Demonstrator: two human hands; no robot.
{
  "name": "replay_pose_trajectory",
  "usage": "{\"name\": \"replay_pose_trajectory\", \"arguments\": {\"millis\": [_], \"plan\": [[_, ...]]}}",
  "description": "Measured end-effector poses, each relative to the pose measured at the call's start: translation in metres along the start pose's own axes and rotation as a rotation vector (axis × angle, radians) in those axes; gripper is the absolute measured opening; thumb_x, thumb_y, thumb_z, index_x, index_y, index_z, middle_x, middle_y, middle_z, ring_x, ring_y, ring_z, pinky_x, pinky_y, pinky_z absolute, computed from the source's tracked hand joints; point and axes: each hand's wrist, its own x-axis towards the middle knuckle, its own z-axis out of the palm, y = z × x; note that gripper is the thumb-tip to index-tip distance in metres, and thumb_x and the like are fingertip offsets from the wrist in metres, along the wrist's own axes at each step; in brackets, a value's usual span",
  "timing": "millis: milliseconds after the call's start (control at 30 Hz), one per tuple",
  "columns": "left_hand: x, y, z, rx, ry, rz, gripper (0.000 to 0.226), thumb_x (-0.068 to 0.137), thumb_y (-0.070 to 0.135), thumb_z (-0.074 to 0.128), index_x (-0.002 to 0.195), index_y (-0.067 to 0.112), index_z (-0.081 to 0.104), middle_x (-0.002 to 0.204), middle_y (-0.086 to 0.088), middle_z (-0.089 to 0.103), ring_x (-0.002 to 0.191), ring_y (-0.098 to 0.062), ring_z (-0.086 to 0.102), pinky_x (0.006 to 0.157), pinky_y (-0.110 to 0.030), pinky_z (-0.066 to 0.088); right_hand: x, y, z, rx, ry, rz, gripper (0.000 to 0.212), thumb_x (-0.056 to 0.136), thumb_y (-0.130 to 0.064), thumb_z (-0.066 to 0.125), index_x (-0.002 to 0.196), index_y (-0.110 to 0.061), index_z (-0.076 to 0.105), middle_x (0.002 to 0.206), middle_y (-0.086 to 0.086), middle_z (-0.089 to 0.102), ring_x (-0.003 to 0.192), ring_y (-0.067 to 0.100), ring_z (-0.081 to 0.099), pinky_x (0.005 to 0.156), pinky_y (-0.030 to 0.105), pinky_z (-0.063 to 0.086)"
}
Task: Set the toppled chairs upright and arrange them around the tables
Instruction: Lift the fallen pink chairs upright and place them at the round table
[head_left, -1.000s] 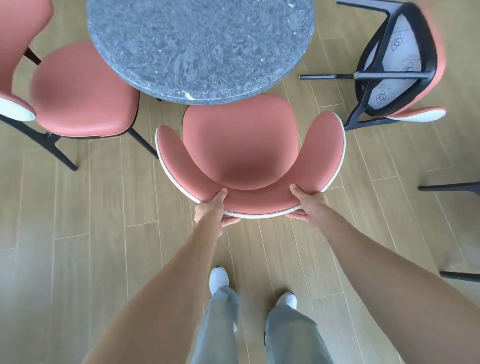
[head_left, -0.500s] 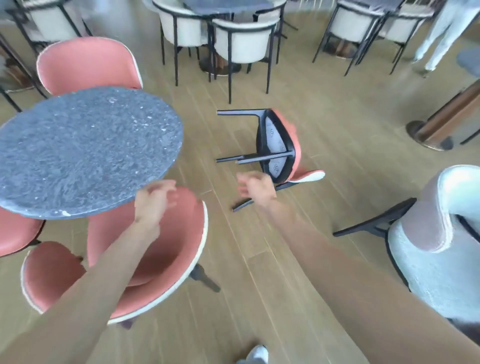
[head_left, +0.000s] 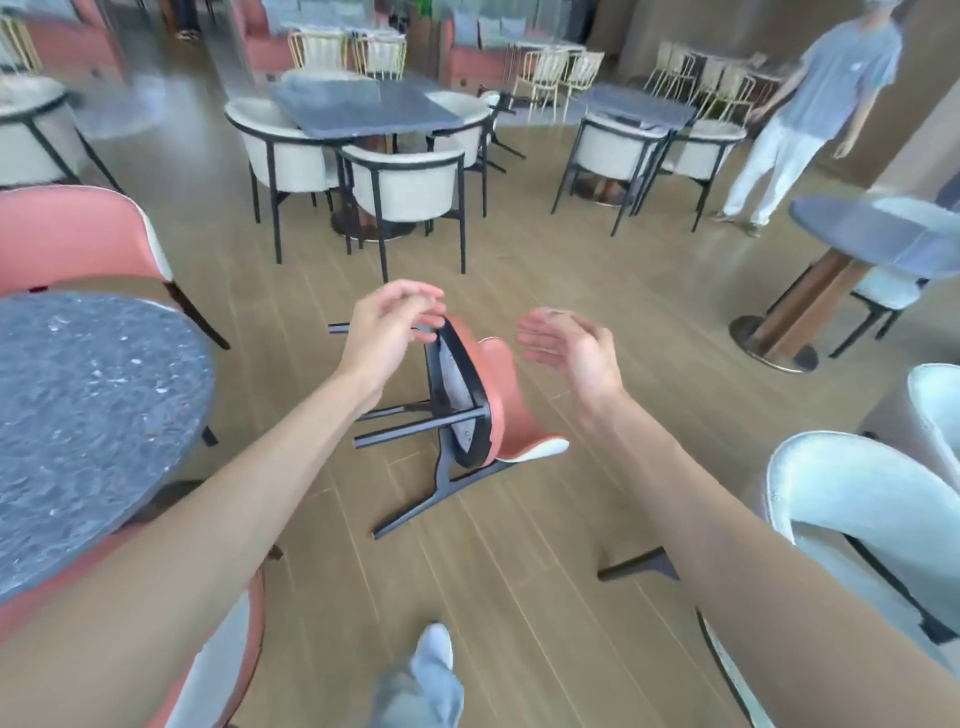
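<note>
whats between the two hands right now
In the head view, the upper edge of the toppled pink chair shows in the gap between the open left hand and right hand, with wooden floor behind it. Neither hand grips it.

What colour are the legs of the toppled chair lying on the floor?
Black, seen clearly in the head view: the toppled chair has thin black legs and a salmon-pink seat.

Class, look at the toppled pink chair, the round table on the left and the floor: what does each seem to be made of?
Toppled chair: smooth pink upholstery, probably faux leather, with an even soft sheen; legs look like matte black metal or painted wood.
Round table: grey speckled, veined top, likely stone or a stone-look surface.
Floor: plank lines and grain suggest wood or wood-look laminate.
</note>
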Motion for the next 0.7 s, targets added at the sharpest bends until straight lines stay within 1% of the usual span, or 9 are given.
{"name": "replay_pose_trajectory", "arguments": {"millis": [67,133,233,333,433,533,600,700], "plan": [[0.040,-0.016,0.038,-0.032,-0.023,0.001,0.019,0.097,0.005,0.053,0.104,0.000,0.070,0.096,-0.014,0.071,0.088,-0.025,0.069,0.087,-0.045,0.056,0.043,0.007,-0.021,-0.004,0.009,-0.014,0.019,0.097,-0.017,0.058,0.105,-0.005,0.070,0.108,0.013,0.075,0.102,0.029,0.072,0.094,0.041,0.056],[0.079,-0.032,0.076,-0.070,-0.018,-0.025,0.019,0.097,0.005,0.054,0.105,-0.002,0.070,0.098,-0.017,0.071,0.089,-0.026,0.069,0.088,-0.047,0.056,0.087,0.013,-0.039,-0.018,0.042,0.016,0.023,0.097,-0.017,0.057,0.109,-0.002,0.069,0.107,0.012,0.076,0.102,0.028,0.072,0.092,0.039,0.057],[0.133,-0.050,0.123,-0.141,0.003,-0.072,0.019,0.097,0.007,0.054,0.103,-0.001,0.070,0.098,-0.016,0.073,0.090,-0.026,0.070,0.089,-0.049,0.055,0.148,0.013,-0.061,-0.037,0.047,0.044,0.023,0.098,-0.015,0.056,0.109,0.001,0.070,0.109,0.014,0.075,0.103,0.030,0.072,0.089,0.037,0.056],[0.190,-0.056,0.163,-0.143,-0.014,-0.083,0.018,0.097,0.006,0.054,0.103,-0.001,0.070,0.100,-0.017,0.073,0.090,-0.024,0.069,0.087,-0.046,0.055,0.215,0.004,-0.082,-0.067,0.053,0.013,0.025,0.098,-0.014,0.055,0.109,0.002,0.070,0.109,0.014,0.075,0.103,0.030,0.071,0.091,0.037,0.056],[0.239,-0.056,0.192,-0.122,0.014,-0.086,0.018,0.098,0.003,0.052,0.103,-0.004,0.068,0.104,-0.024,0.071,0.092,-0.028,0.068,0.085,-0.043,0.055,0.273,-0.001,-0.105,-0.083,0.049,0.001,0.022,0.097,-0.012,0.055,0.104,0.001,0.071,0.109,0.013,0.075,0.102,0.029,0.072,0.093,0.038,0.055],[0.284,-0.068,0.210,-0.093,0.085,-0.102,0.019,0.098,0.001,0.052,0.104,-0.007,0.068,0.103,-0.026,0.070,0.091,-0.031,0.066,0.081,-0.039,0.056,0.337,0.008,-0.133,-0.108,0.003,-0.003,0.017,0.096,-0.012,0.056,0.096,-0.006,0.073,0.109,0.013,0.075,0.101,0.027,0.071,0.094,0.039,0.055],[0.308,-0.078,0.217,-0.081,0.159,-0.106,0.019,0.097,0.002,0.051,0.102,-0.006,0.069,0.099,-0.023,0.070,0.089,-0.029,0.066,0.077,-0.036,0.056,0.384,0.015,-0.149,-0.119,-0.037,-0.007,0.017,0.096,-0.011,0.056,0.095,-0.008,0.072,0.110,0.015,0.074,0.099,0.027,0.072,0.093,0.039,0.054],[0.326,-0.089,0.228,-0.058,0.352,-0.153,0.021,0.097,0.003,0.050,0.101,-0.004,0.069,0.094,-0.020,0.069,0.088,-0.029,0.067,0.079,-0.039,0.056,0.448,0.023,-0.162,-0.117,-0.135,0.032,0.019,0.096,-0.008,0.053,0.088,-0.011,0.070,0.109,0.018,0.074,0.088,0.020,0.072,0.088,0.036,0.055]]}}
